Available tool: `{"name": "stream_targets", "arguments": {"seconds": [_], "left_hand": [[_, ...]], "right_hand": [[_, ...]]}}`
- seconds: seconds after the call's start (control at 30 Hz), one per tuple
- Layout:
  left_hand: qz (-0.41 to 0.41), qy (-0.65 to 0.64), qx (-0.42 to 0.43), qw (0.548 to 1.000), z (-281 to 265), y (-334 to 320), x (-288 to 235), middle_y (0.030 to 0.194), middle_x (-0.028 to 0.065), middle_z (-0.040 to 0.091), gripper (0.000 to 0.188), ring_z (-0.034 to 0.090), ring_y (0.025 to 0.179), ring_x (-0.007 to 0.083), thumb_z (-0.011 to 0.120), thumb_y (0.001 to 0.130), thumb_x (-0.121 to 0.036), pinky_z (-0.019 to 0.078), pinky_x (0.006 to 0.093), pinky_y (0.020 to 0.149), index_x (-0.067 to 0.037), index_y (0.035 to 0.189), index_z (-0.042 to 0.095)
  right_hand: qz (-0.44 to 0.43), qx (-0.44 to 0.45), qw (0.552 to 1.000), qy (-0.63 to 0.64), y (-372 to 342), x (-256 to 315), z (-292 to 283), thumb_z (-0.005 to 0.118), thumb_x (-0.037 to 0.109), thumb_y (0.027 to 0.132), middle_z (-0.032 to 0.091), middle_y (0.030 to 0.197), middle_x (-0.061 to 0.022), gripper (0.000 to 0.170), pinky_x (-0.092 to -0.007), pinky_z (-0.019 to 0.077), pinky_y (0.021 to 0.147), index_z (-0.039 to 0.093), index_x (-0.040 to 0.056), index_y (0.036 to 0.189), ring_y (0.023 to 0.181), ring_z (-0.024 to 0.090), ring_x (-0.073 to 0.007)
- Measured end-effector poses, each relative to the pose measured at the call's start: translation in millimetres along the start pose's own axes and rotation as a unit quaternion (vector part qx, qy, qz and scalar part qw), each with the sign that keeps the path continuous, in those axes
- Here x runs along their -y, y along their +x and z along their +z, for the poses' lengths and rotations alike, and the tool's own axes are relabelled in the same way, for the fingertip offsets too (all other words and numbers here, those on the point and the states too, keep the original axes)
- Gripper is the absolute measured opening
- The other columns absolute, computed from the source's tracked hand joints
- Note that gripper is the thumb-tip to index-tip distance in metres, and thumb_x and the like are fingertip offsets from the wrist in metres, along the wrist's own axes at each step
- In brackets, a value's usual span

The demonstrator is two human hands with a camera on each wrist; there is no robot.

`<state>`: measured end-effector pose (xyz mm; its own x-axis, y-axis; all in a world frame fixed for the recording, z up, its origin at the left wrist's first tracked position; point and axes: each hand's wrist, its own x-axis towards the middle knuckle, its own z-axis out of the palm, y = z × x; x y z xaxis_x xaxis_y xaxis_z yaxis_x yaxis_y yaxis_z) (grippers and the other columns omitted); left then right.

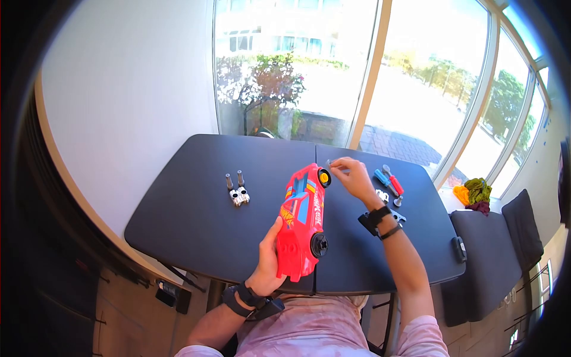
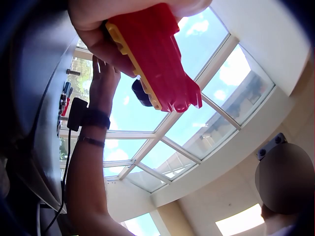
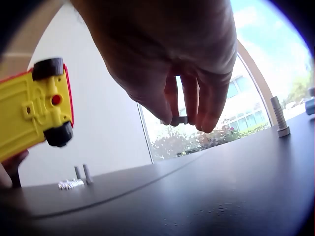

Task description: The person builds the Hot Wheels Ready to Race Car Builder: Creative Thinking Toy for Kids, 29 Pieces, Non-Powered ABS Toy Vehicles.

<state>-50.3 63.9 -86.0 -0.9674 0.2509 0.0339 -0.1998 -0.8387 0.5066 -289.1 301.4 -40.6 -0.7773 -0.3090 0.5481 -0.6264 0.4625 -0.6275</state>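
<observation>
My left hand grips the rear of a red toy car, which is tilted up above the table. A yellow underside and black wheels show in the right wrist view. My right hand is beyond the car's front, over the table. Its thumb and fingertips pinch a small grey piece, mostly hidden by the fingers; I cannot tell its kind. Nearest that hand lie a blue-handled tool and a red-handled tool. A grey toy bolt stands upright on the tabletop.
On the left of the black folding table, two grey bolts stand beside silver engine-like parts. Silver and grey pieces lie near my right wrist. A black device sits at the right edge. Dark chairs are beyond.
</observation>
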Motion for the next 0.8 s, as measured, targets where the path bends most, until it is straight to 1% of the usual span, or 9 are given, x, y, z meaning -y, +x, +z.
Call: {"name": "stream_targets", "arguments": {"seconds": [0.03,0.13,0.17,0.27,0.37,0.47,0.57,0.67,0.8], "left_hand": [[-0.001,0.002,0.001,1.000,-1.0,0.1,0.2,0.139,0.0129,0.076,0.066,0.078,0.121,0.0238,0.056,0.116,-0.058,0.0649,0.0433,0.102,-0.005,0.156,0.056],[0.003,0.003,-0.004,1.000,-2.6,1.2,1.6,0.139,0.0129,0.076,0.066,0.078,0.121,0.0239,0.057,0.116,-0.058,0.0647,0.0431,0.102,-0.005,0.156,0.056],[0.006,0.002,-0.008,1.000,-3.1,1.5,2.0,0.139,0.0129,0.076,0.066,0.078,0.121,0.0239,0.057,0.116,-0.058,0.0647,0.0431,0.102,-0.005,0.156,0.056],[0.011,0.006,-0.012,1.000,-4.6,1.6,2.5,0.139,0.0132,0.076,0.065,0.078,0.121,0.0239,0.058,0.116,-0.057,0.0646,0.0430,0.102,-0.005,0.156,0.056],[0.019,0.013,-0.017,1.000,-2.6,0.7,2.2,0.139,0.0135,0.075,0.065,0.078,0.121,0.0241,0.057,0.116,-0.056,0.0644,0.0429,0.103,-0.005,0.156,0.056],[0.012,0.007,-0.009,1.000,0.0,-1.0,1.1,0.141,0.0139,0.075,0.065,0.077,0.122,0.0244,0.057,0.117,-0.056,0.0642,0.0429,0.103,-0.004,0.157,0.055],[0.006,0.002,-0.007,1.000,-3.3,0.0,1.4,0.141,0.0142,0.075,0.065,0.077,0.122,0.0246,0.057,0.117,-0.055,0.0640,0.0430,0.104,-0.004,0.157,0.055],[0.008,0.002,-0.009,1.000,-2.6,0.1,1.9,0.141,0.0143,0.075,0.065,0.078,0.122,0.0246,0.057,0.117,-0.056,0.0644,0.0428,0.103,-0.004,0.157,0.055],[0.010,0.006,-0.012,1.000,3.4,-1.1,0.5,0.138,0.0122,0.077,0.063,0.078,0.118,0.0219,0.058,0.117,-0.055,0.0650,0.0397,0.101,-0.004,0.155,0.057]], "right_hand": [[0.006,0.003,0.999,0.039,-3.8,15.5,-8.2,0.080,0.009,0.103,0.081,0.124,-0.0143,0.018,-0.0387,0.0635,0.105,0.081,-0.0060,0.114,0.116,0.080,-0.0253],[0.008,0.003,0.987,0.160,-19.2,46.2,-25.0,0.077,0.009,0.106,0.079,0.131,-0.0102,0.018,-0.0388,0.0619,0.109,0.081,-0.0051,0.117,0.121,0.077,-0.0213],[0.003,0.021,0.985,0.170,-23.1,49.5,-30.5,0.077,0.009,0.107,0.076,0.135,-0.0077,0.027,-0.0382,0.0608,0.110,0.078,-0.0011,0.132,0.124,0.073,-0.0176],[0.017,0.033,0.978,0.206,-36.8,83.9,-41.9,0.077,0.008,0.107,0.074,0.138,-0.0076,0.042,-0.0376,0.0603,0.111,0.071,0.0034,0.148,0.124,0.071,-0.0162],[-0.002,0.045,0.979,0.201,-47.9,106.1,-45.9,0.076,0.007,0.107,0.071,0.141,-0.0075,0.050,-0.0360,0.0605,0.110,0.065,0.0049,0.156,0.124,0.069,-0.0156],[-0.043,0.053,0.981,0.183,-51.9,111.7,-43.5,0.075,0.004,0.107,0.071,0.141,-0.0079,0.049,-0.0342,0.0607,0.109,0.067,0.0050,0.155,0.123,0.069,-0.0163],[-0.074,0.063,0.987,0.129,-51.5,114.0,-40.6,0.075,0.001,0.104,0.070,0.140,-0.0087,0.049,-0.0335,0.0612,0.105,0.069,0.0048,0.152,0.121,0.069,-0.0177],[-0.093,0.090,0.988,0.080,-51.8,120.3,-42.4,0.074,-0.001,0.104,0.066,0.145,-0.0087,0.047,-0.0329,0.0610,0.103,0.071,0.0057,0.151,0.122,0.066,-0.0172],[-0.119,0.099,0.988,0.025,-49.3,126.4,-40.0,0.075,-0.003,0.102,0.066,0.144,-0.0102,0.047,-0.0332,0.0617,0.102,0.072,0.0068,0.148,0.116,0.069,-0.0207]]}}
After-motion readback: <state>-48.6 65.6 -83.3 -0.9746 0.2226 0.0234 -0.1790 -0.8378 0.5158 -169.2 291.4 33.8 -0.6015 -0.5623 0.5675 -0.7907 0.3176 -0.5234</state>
